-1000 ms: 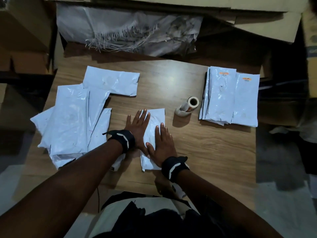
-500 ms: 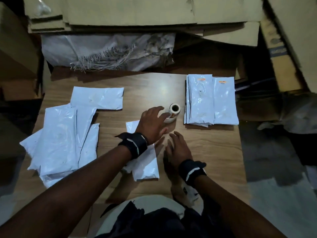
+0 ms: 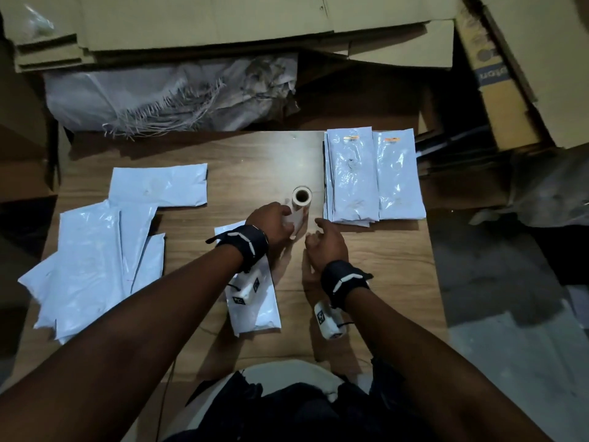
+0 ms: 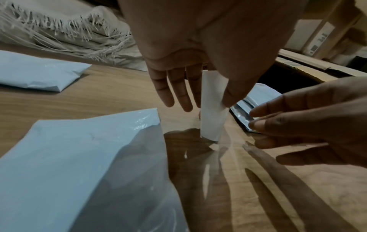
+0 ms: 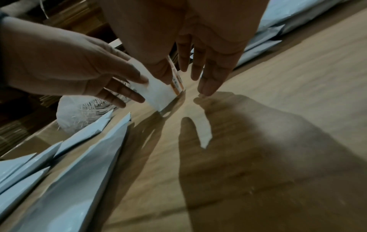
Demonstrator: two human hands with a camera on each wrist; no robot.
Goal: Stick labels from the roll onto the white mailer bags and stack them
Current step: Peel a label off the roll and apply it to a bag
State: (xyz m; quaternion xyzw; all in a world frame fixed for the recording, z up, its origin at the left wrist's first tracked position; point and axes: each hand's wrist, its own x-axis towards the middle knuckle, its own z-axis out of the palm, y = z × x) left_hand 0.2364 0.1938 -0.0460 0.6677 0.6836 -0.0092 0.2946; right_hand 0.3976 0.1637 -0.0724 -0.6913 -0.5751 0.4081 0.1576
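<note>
The label roll (image 3: 301, 196) lies on the wooden table (image 3: 255, 161), its loose white strip (image 3: 296, 221) trailing toward me. My left hand (image 3: 282, 223) pinches that strip (image 4: 213, 109) between thumb and fingers. My right hand (image 3: 320, 232) hovers just right of the strip with relaxed fingers (image 5: 206, 78) and holds nothing. One white mailer bag (image 3: 255, 311) lies flat under my left wrist. Orange print shows along the strip's edge (image 5: 176, 81).
A stack of labelled bags (image 3: 373, 177) lies at the back right, close to the roll. A loose pile of plain bags (image 3: 92, 263) covers the left side. A frayed woven sack (image 3: 165, 94) and flattened cardboard (image 3: 223, 23) lie beyond the far edge.
Both hands have left the bag they were pressing flat. The left hand went forward to the roll and took hold of its strip. The right hand moved up beside it.
</note>
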